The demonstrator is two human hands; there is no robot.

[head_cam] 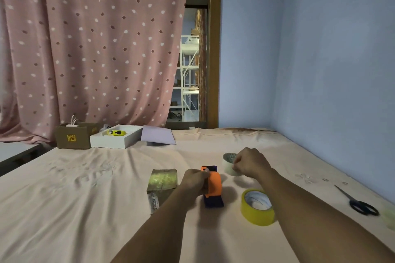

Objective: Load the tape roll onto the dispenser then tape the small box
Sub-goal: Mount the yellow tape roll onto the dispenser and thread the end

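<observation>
An orange and dark blue tape dispenser stands on the cloth-covered table, and my left hand grips its left side. Just beyond and to the right, my right hand closes on a whitish tape roll resting on the cloth. A yellow tape roll lies flat near the dispenser's right. The small box, wrapped in shiny tape, sits immediately left of my left hand.
Black scissors lie at the right near the blue wall. At the far left edge stand a brown carton, a white tray holding a yellow item, and a lilac sheet. A pink curtain hangs behind.
</observation>
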